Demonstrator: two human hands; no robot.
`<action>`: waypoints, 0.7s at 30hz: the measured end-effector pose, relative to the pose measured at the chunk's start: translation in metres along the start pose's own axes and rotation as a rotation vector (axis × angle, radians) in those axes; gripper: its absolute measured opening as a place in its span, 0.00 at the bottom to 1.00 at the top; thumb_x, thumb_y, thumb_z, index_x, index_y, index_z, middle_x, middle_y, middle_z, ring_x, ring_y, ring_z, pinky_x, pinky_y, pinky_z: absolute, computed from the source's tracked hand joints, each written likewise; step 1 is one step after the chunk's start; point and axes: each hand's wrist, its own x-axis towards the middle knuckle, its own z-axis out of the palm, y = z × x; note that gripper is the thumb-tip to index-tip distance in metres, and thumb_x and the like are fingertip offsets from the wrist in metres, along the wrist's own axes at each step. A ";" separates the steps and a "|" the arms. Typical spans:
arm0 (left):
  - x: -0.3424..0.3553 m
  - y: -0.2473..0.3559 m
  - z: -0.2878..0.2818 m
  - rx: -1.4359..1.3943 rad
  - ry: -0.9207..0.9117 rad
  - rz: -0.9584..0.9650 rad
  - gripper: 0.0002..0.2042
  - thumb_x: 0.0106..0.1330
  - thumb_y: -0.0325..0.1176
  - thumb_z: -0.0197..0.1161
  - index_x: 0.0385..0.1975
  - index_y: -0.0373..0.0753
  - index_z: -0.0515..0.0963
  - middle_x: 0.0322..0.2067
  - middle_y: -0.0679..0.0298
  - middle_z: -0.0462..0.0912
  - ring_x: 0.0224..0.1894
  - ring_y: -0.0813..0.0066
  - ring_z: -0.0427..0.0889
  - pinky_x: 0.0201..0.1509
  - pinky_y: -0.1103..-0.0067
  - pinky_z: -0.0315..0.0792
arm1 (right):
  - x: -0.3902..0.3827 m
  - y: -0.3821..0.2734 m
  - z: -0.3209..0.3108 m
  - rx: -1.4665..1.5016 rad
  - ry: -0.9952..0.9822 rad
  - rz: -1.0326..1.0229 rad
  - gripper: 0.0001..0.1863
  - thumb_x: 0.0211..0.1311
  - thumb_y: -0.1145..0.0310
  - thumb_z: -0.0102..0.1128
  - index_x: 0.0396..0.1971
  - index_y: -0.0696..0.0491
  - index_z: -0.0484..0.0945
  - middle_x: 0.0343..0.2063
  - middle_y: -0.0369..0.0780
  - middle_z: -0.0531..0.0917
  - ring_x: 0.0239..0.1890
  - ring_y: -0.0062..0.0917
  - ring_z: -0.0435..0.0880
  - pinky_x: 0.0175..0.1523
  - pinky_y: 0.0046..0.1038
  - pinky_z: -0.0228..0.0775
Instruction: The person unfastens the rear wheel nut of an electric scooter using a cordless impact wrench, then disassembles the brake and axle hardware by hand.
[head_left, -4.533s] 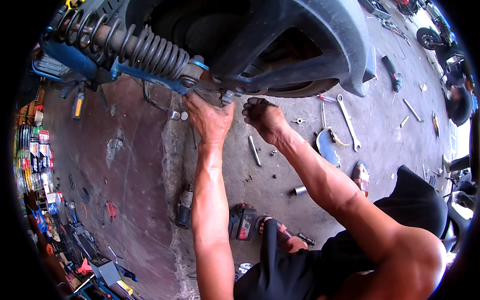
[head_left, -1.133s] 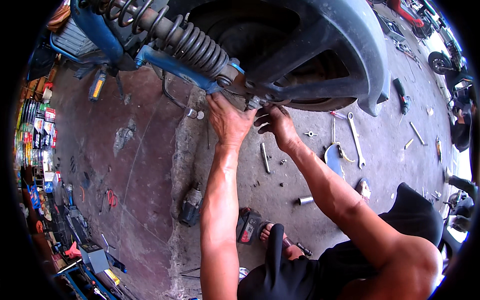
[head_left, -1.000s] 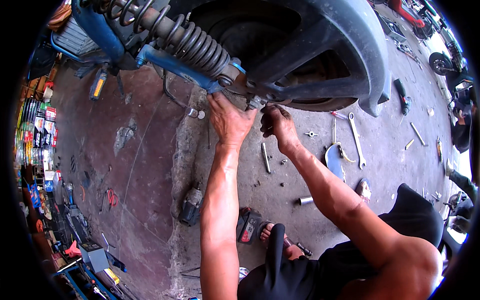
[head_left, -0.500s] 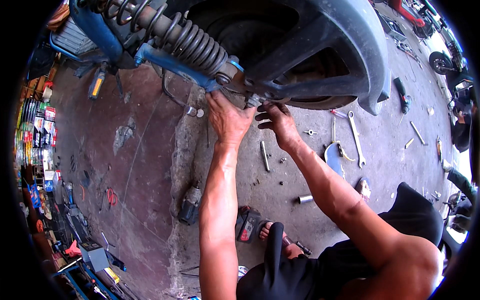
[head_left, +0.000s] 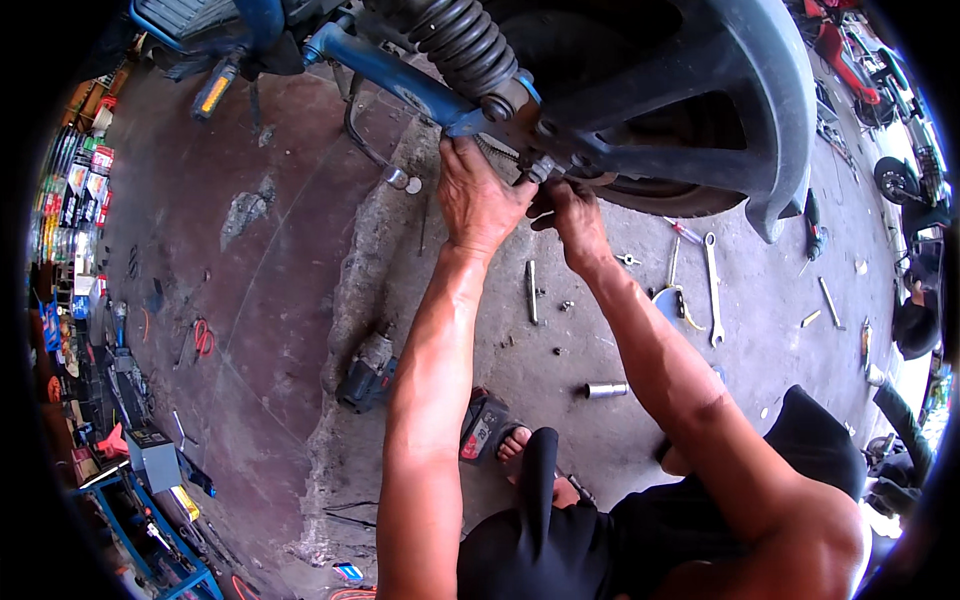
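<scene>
My left hand [head_left: 478,205] reaches up beneath the end of a blue swingarm [head_left: 400,88]. Its fingertips are partly hidden by the arm's end, and its thumb stretches toward the axle nut [head_left: 541,168]. Just right of that thumb, my right hand [head_left: 575,225] has its fingers curled in below the axle and close to the left hand. Whatever those fingers pinch is hidden. Over both hands hang a coil-spring shock absorber [head_left: 465,48] and a wheel behind a grey panel with spoke-like bars [head_left: 650,105].
Right of my forearms lie a combination wrench [head_left: 713,290], a long socket [head_left: 605,390], a metal rod [head_left: 532,292] and several small fasteners. A cordless power tool [head_left: 368,375] rests left of my left forearm. Packed shelves [head_left: 80,215] line the far left; a blue tool rack [head_left: 150,540] stands lower left.
My right hand's fingers have drawn in from slightly spread to curled, nearer the left thumb. My left hand keeps its place under the swingarm end. The whole view has shifted a little.
</scene>
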 end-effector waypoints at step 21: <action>0.001 0.006 -0.002 -0.015 0.079 0.076 0.43 0.37 0.39 0.74 0.52 0.28 0.55 0.44 0.43 0.65 0.44 0.44 0.71 0.47 0.61 0.69 | 0.002 0.008 0.004 0.118 0.055 0.037 0.19 0.65 0.61 0.37 0.31 0.58 0.75 0.22 0.41 0.78 0.21 0.25 0.77 0.25 0.27 0.71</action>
